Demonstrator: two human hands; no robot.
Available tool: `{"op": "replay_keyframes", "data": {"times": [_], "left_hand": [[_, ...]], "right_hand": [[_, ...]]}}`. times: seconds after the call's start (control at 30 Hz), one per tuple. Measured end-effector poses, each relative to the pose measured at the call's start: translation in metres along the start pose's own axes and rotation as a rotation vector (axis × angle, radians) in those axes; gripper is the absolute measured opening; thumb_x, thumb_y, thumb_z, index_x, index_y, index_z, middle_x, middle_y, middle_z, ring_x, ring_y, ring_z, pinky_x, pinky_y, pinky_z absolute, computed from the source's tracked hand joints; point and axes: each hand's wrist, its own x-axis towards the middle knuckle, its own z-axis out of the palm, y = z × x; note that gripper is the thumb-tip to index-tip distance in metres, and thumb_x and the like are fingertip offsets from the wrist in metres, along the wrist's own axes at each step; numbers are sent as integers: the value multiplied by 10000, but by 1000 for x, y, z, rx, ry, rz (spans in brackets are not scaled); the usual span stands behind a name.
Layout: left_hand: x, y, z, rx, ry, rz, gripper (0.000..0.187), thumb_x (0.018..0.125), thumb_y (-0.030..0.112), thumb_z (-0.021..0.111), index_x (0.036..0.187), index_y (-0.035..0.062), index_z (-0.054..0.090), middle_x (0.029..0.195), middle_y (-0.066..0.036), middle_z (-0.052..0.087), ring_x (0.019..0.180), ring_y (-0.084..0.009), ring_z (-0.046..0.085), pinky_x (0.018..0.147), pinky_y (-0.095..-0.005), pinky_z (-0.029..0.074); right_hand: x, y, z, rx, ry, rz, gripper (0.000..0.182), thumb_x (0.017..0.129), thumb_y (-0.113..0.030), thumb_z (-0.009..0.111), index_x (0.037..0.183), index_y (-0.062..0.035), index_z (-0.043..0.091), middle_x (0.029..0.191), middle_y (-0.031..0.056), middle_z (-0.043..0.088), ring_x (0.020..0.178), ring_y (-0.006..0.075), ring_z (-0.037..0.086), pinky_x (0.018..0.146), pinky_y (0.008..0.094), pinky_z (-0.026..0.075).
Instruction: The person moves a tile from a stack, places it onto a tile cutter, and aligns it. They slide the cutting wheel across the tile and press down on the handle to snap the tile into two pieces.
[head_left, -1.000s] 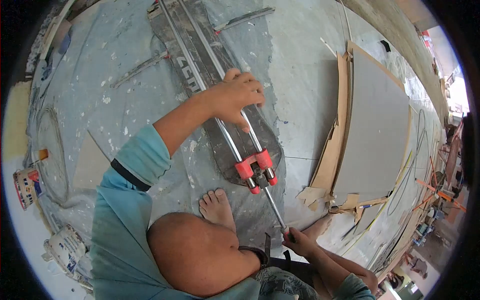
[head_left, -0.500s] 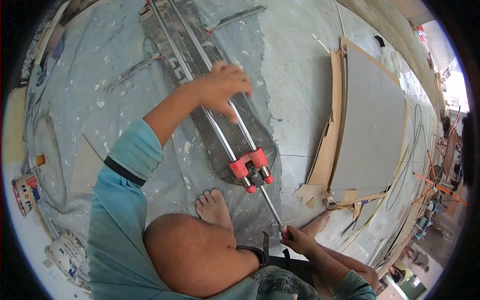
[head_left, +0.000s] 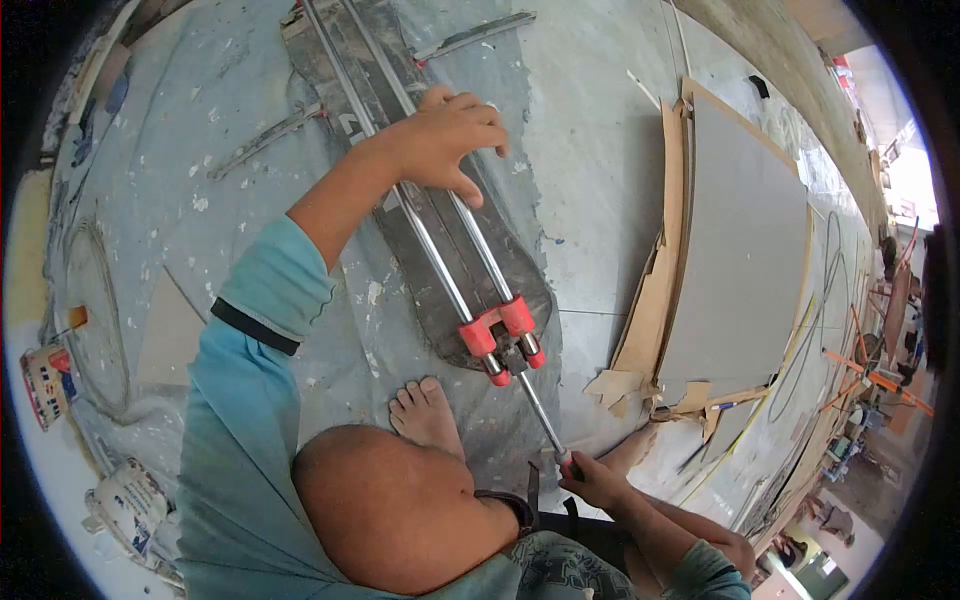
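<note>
A manual tile cutter (head_left: 408, 215) with two chrome rails lies on a dusty blue sheet in front of me. Its red carriage (head_left: 500, 330) sits at the near end of the rails. From the carriage the lever (head_left: 543, 418) slants down toward me, and my right hand (head_left: 597, 482) is wrapped round its grip. My left hand (head_left: 440, 140) hovers over the rails at mid-length with fingers spread, holding nothing. The hand hides part of the rails. Two support arms (head_left: 475, 38) stick out from the cutter's sides.
On the right, a stack of large grey tiles (head_left: 735, 250) lies with torn cardboard (head_left: 640, 320) along its edge. Paint buckets (head_left: 130, 505) stand at the lower left, near a triangular tile offcut (head_left: 170, 335). My bare foot (head_left: 425, 415) is beside the cutter's base.
My left hand has moved slightly up along the rails, its fingers spreading a little more. The right hand and lever stay nearly the same.
</note>
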Motion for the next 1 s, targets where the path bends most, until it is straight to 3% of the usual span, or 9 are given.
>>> {"op": "replay_keyframes", "data": {"times": [0.07, 0.17, 0.23, 0.33, 0.47, 0.53, 0.67, 0.73, 1.0], "left_hand": [[5, 7, 2, -34, -10, 11, 557, 553, 374, 797, 1029, 173, 589, 1120, 3, 554, 1153, -204, 440, 953, -403, 230], [6, 16, 13, -117, -107, 5, 427, 687, 341, 736, 1045, 165, 585, 1101, -13, 570, 1132, -191, 463, 960, -392, 222], [6, 13, 22, -178, 26, 58, 248, 818, 309, 623, 988, 134, 577, 981, -34, 581, 1021, -192, 511, 932, -376, 240], [8, 3, 13, -156, -59, -81, 175, 884, 279, 532, 893, 104, 545, 850, -50, 548, 873, -208, 517, 878, -365, 264], [3, 3, 6, -162, -1, -67, 248, 886, 314, 519, 770, 95, 503, 749, -46, 501, 767, -217, 484, 826, -361, 279], [4, 5, 1, -104, -267, -140, 285, 850, 336, 576, 700, 109, 493, 723, -38, 496, 755, -213, 475, 812, -356, 284], [-4, 14, 4, -197, -266, -65, 377, 739, 428, 681, 657, 120, 481, 713, -20, 498, 782, -211, 490, 813, -359, 284], [-5, 19, 11, -121, -179, 86, 455, 601, 491, 755, 678, 125, 495, 738, -7, 521, 832, -214, 509, 822, -369, 278], [9, 33, 28, -88, -311, 76, 537, 496, 531, 775, 775, 120, 570, 833, -31, 587, 931, -234, 531, 854, -393, 277]], "right_hand": [[1, 3, 0, -10, -8, -47, 236, 824, -145, 660, 893, -52, 455, 789, 33, 511, 736, 122, 464, 668, 291, 419], [0, 2, 1, 19, -4, -59, 232, 827, -141, 656, 896, -48, 454, 789, 29, 507, 740, 121, 461, 682, 290, 418], [-1, -5, -1, 2, -16, -26, 234, 828, -143, 656, 902, -48, 456, 791, 33, 508, 743, 125, 466, 686, 293, 420], [2, 1, 1, 2, -23, 2, 238, 827, -149, 659, 908, -51, 458, 796, 44, 514, 749, 135, 480, 694, 304, 425], [-1, -4, -2, -36, -11, 6, 250, 822, -165, 667, 909, -56, 460, 797, 55, 526, 752, 146, 498, 697, 316, 431], [-1, -8, -2, -51, -16, 2, 256, 821, -169, 670, 912, -53, 461, 791, 55, 527, 748, 146, 498, 695, 318, 431], [-2, -13, -4, -22, -31, 11, 268, 823, -183, 669, 925, -47, 463, 778, 54, 528, 744, 148, 500, 691, 318, 431], [-2, -12, -4, -13, -14, -22, 250, 822, -156, 659, 908, -45, 452, 752, 52, 505, 711, 142, 477, 657, 319, 421], [-6, -20, -4, 12, 11, -59, 232, 820, -123, 645, 899, -42, 443, 731, 55, 487, 678, 151, 463, 631, 326, 412]]}}
